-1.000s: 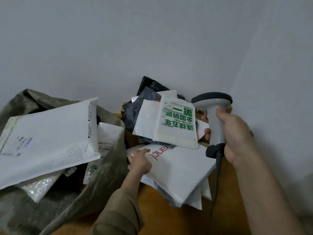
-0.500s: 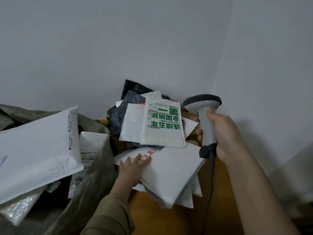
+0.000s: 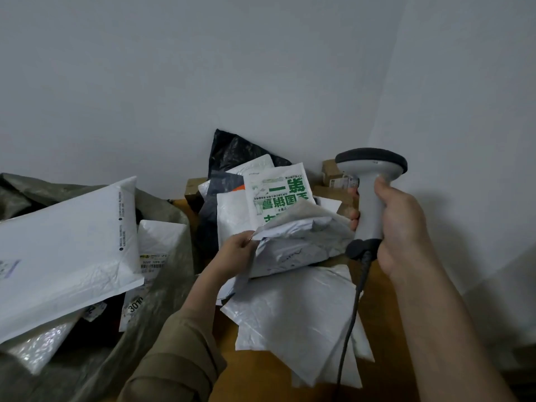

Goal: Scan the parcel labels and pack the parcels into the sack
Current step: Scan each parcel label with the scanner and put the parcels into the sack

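My left hand [image 3: 236, 252] grips the left edge of a white poly-bag parcel [image 3: 293, 245] and holds it tilted up off the pile. In my right hand [image 3: 397, 227] is a grey handheld scanner [image 3: 369, 181], upright just right of that parcel, its cable hanging down. Behind the lifted parcel lies a white packet with green print [image 3: 278, 192]. The grey-green sack [image 3: 162, 291] gapes at the left, with a large white padded mailer [image 3: 66, 250] and smaller labelled parcels [image 3: 158, 245] inside.
More white mailers [image 3: 295, 314] lie flat on the wooden table [image 3: 261, 378] under the lifted one. Dark grey and black bags [image 3: 232, 152] and brown cardboard boxes [image 3: 333, 175] are stacked in the corner against the grey walls.
My left hand went from resting flat on the top white parcel to gripping its edge and lifting it, so its underside faces me. The scanner stays in my right hand.
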### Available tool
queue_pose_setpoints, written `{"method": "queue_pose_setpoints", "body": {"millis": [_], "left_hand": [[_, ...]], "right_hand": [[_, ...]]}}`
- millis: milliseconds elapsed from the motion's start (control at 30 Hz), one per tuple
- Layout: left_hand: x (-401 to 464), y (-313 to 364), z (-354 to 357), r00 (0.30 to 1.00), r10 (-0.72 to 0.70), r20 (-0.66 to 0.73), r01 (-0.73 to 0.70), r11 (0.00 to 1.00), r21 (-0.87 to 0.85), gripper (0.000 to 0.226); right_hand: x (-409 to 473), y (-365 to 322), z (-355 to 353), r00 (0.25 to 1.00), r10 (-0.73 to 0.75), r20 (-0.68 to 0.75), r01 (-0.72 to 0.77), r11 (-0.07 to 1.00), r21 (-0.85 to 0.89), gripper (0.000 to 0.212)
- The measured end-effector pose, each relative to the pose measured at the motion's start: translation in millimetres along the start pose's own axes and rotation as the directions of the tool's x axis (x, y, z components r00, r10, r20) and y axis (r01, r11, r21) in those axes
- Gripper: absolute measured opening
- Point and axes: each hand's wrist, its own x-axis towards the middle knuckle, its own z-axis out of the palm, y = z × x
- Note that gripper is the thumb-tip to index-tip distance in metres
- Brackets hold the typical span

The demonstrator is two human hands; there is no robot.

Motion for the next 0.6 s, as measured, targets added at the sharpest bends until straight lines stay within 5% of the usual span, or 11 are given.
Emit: {"method": "queue_pose_setpoints", "body": {"millis": [133, 200, 333, 467, 533, 600], "left_hand": [[4.0, 1.7, 4.4, 1.000, -0.022, -0.020, 0.022, 0.999, 0.041, 0.039], [5.0, 0.2, 6.5, 0.999, -0.030, -0.014, 0.030, 0.999, 0.029, 0.029], [3.1, -3.8, 3.5, 0.996, -0.078, -0.038, 0.068, 0.974, -0.215, 0.016], [-0.8, -11.0, -11.4, 0.991, -0.102, 0.085, 0.130, 0.880, -0.458, 0.012], [-0.9, -18.7, -15.3, 0.984, -0.119, 0.135, 0.166, 0.892, -0.420, 0.017], [-2.9, -23.8, -13.0, 0.979, -0.141, 0.150, 0.170, 0.964, -0.203, 0.027]], "right_hand": [[3.4, -1.1, -8.6, 0.999, 0.010, -0.035, -0.010, 1.000, -0.007, 0.024], [3.8, -2.4, -10.9, 0.999, 0.014, -0.038, -0.015, 1.000, -0.014, 0.026], [4.6, -4.7, -14.8, 1.000, 0.010, -0.028, -0.010, 1.000, 0.007, 0.024], [5.2, -6.7, -17.3, 1.000, 0.008, -0.027, -0.008, 1.000, 0.019, 0.023], [5.8, -6.8, -17.2, 0.999, 0.008, -0.031, -0.008, 1.000, 0.025, 0.022], [6.2, -6.6, -15.4, 0.999, 0.008, -0.032, -0.008, 1.000, 0.022, 0.023]]}}
